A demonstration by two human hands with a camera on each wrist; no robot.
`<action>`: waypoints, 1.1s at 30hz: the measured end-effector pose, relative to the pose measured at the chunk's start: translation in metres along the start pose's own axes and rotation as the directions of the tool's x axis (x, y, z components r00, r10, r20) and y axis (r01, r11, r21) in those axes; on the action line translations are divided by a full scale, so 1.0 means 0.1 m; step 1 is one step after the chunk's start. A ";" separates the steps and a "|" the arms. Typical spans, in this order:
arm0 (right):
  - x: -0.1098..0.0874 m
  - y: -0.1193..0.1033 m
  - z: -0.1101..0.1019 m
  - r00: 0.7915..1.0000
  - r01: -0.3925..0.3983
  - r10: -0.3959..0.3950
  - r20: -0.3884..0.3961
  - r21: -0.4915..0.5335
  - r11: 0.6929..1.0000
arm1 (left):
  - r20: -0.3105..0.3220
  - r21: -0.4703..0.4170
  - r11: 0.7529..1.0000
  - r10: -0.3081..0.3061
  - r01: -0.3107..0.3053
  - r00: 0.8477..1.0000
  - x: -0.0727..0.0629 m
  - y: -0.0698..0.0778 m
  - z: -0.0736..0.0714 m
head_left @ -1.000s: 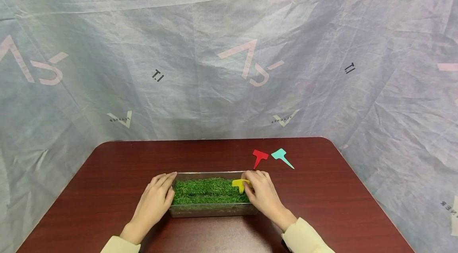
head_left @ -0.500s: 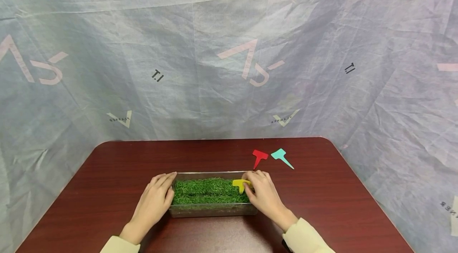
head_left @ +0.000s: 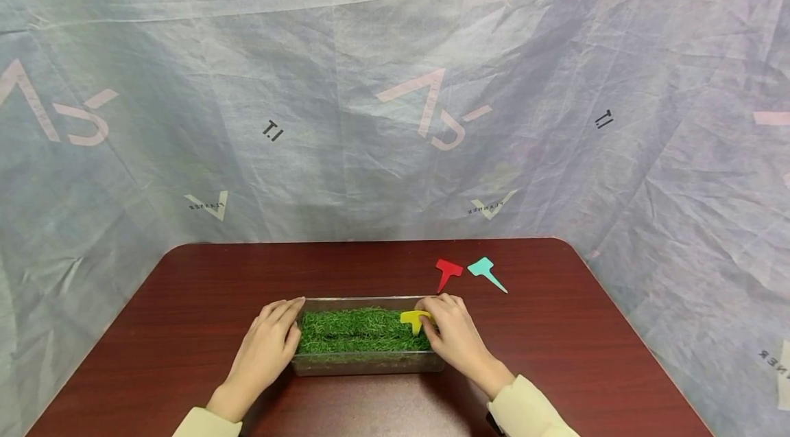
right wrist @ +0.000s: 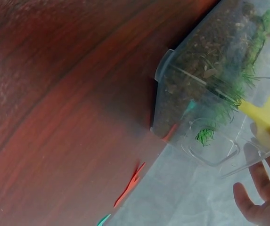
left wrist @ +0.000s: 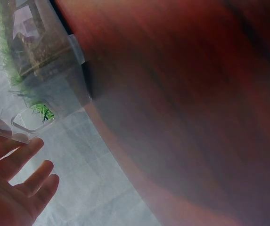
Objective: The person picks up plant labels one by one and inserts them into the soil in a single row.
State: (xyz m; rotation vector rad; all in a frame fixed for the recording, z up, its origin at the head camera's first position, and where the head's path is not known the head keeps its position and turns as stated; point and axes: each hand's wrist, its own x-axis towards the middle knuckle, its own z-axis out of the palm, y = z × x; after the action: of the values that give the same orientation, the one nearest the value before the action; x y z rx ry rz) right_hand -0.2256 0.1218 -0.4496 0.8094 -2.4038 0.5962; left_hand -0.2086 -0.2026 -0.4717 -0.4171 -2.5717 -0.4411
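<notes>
A clear plastic box filled with brown soil-like material and topped with green grass stands on the table. At its left end my left hand holds the rim, its fingers lying along the edge. A yellow T-shaped plant label stands upright in the grass near the right end. My right hand pinches the label's head, reaching over the box's right rim. In the right wrist view, the label's stem goes down into the grass, and its tip is hidden.
A red plant label and a turquoise plant label lie flat on the dark red wooden table, behind and to the right of the box. Grey printed cloth hangs around the table's back and sides.
</notes>
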 end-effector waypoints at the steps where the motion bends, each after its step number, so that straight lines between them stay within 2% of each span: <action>1: 0.00 0.00 0.00 1.000 0.003 -0.003 -0.001 0.000 1.000 | 0.000 -0.001 1.000 0.000 0.000 1.000 0.00 0.00 0.00; 18: 0.01 -0.02 -0.04 1.000 -0.008 0.008 -0.005 -0.002 1.000 | -0.003 -0.001 1.000 0.009 -0.009 1.000 -0.01 -0.02 0.01; 33: 0.10 0.06 -0.14 0.995 0.019 -0.022 -0.100 -0.031 0.999 | -0.008 -0.011 1.000 0.012 -0.012 1.000 -0.01 -0.01 0.01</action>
State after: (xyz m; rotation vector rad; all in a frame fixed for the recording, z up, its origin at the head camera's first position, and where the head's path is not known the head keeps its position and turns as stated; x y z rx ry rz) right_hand -0.2316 0.1295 -0.4339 0.7724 -2.3051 0.5774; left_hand -0.2089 -0.2034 -0.4732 -0.4335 -2.5588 -0.4518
